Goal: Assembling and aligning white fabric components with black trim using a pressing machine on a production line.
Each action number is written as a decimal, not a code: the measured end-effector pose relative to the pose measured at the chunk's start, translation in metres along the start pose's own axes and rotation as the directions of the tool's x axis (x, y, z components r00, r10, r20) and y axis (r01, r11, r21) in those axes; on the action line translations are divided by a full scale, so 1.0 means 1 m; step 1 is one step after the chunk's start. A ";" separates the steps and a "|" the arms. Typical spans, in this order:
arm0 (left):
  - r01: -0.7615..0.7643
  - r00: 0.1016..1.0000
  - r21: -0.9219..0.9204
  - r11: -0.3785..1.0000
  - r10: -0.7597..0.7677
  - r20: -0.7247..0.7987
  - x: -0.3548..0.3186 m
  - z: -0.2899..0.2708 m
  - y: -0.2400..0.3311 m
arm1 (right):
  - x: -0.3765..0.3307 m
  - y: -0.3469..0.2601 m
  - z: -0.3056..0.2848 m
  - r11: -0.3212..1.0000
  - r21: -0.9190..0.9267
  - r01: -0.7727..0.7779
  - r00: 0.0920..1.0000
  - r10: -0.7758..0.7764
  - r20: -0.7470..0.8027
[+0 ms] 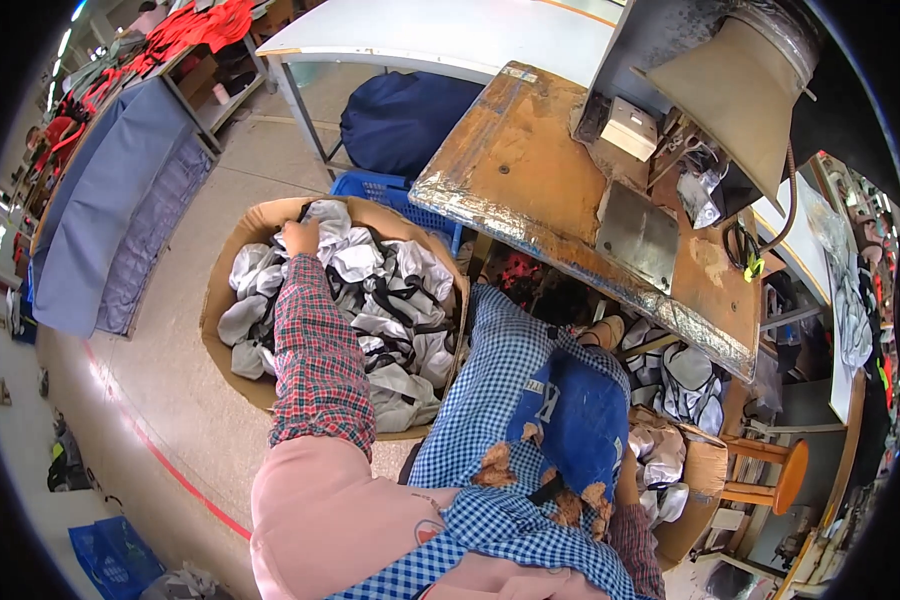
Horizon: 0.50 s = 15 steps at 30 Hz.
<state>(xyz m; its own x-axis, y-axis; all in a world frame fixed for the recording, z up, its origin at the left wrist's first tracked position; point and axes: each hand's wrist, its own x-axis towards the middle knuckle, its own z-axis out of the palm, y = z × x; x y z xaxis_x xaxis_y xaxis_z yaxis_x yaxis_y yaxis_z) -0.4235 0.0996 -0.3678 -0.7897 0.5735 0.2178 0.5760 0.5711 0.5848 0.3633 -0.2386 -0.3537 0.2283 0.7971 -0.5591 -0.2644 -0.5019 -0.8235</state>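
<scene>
My left hand (302, 238) reaches to the far side of a large cardboard box (232, 375) on the floor. Its fingers are closed on a white fabric piece with black edging (328, 213), at the top of the heap. Many similar white fabric pieces (355, 262) with black strips fill the box loosely. My right hand (627, 478) hangs low at my right side, beside a second cardboard box (705, 468) with more white fabric pieces (663, 455). Its fingers are hidden, partly by my blue checked apron (500, 370).
A worn wooden sewing table (520, 150) with a machine (735, 75) stands ahead to the right. A blue plastic crate (390, 190) sits behind the first box. To the right are a wooden stool (792, 478) and, at far left, a cloth-covered bench (110, 190).
</scene>
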 end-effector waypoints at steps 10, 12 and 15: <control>-0.186 0.968 -0.302 0.935 0.227 0.106 -0.049 -0.062 0.047 | -0.057 -0.106 0.062 0.261 -0.870 0.419 0.771 -0.608 0.189; -0.268 0.902 -0.361 0.893 0.364 0.231 -0.074 -0.105 0.075 | -0.060 -0.144 0.110 0.134 -0.824 0.550 0.617 -0.730 0.293; -0.375 0.754 -0.461 0.804 0.554 0.352 -0.136 -0.164 0.131 | -0.078 -0.183 0.180 0.265 -0.711 0.651 0.656 -0.667 0.352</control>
<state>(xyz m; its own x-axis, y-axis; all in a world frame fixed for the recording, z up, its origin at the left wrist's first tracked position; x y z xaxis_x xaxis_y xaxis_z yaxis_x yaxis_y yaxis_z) -0.2753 0.0000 -0.1924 -0.2024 0.9558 0.2133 0.6623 -0.0268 0.7488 0.2256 -0.1486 -0.1416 -0.0041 0.9763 0.2164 0.7451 0.1473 -0.6505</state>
